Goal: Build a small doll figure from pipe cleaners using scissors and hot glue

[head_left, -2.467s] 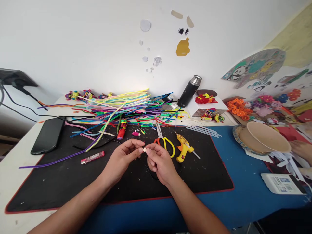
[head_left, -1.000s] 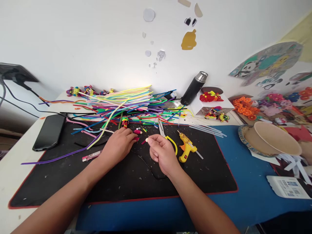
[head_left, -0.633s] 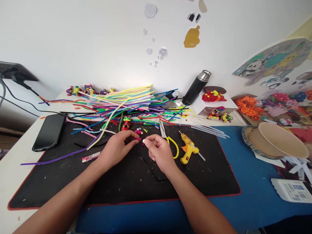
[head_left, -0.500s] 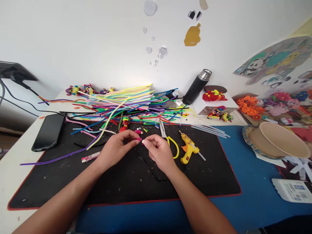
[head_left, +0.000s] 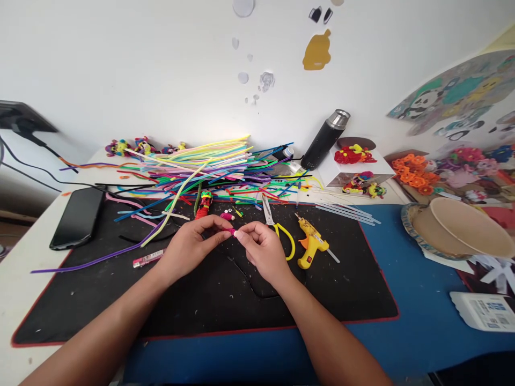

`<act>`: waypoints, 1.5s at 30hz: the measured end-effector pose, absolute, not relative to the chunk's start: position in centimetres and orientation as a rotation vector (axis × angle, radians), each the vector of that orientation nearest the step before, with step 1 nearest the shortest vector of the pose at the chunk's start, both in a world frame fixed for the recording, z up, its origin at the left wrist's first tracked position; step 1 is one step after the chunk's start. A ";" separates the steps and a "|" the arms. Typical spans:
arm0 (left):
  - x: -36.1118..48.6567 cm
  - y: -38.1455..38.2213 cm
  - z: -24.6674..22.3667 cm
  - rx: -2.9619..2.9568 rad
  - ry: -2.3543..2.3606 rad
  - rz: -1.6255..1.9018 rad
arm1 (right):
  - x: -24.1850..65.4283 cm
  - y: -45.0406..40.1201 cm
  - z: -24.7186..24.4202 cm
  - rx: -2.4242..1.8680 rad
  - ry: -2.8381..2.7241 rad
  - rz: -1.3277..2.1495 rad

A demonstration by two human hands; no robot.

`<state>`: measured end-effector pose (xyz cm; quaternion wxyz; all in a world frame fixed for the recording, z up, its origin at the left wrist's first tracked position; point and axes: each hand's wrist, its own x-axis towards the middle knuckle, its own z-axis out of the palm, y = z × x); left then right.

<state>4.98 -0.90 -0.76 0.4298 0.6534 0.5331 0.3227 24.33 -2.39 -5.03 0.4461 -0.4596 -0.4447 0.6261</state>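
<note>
Between my two hands is a small coiled piece of magenta pipe cleaner [head_left: 232,231], mostly covered by fingertips. My left hand [head_left: 195,242] is closed in a pinch on its left side. From the other side, the thumb and forefinger of my right hand [head_left: 263,249] pinch its right end. Just beyond the fingers lies another small magenta piece [head_left: 227,216] beside tiny white beads or eyes. A red pipe-cleaner figure [head_left: 204,203] with a green and yellow top stands behind my left hand. Yellow-handled scissors [head_left: 284,236] lie right of my right hand.
A yellow hot glue gun [head_left: 311,244] rests on the black mat [head_left: 338,295], farther right. Pipe cleaners [head_left: 201,166] are heaped along the wall. A phone [head_left: 78,217] lies left, a black flask [head_left: 325,139] leans at the back, and a beige bowl [head_left: 469,228] sits right.
My fingertips have drawn slightly closer together around the magenta piece, and the pale tip seen between them is now covered. The whole view has shifted a little.
</note>
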 end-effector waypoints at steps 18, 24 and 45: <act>5.1 -1.1 -1.8 1.526 1.316 0.836 | 24.3 -2.7 -5.1 -1.134 -1.103 1.552; 5.2 -1.1 -1.9 1.469 1.295 0.843 | 24.2 -2.7 -5.1 -1.109 -1.078 1.575; 6.7 -1.3 -2.8 1.057 1.124 1.020 | 24.6 -3.4 -4.9 -1.184 -1.187 1.337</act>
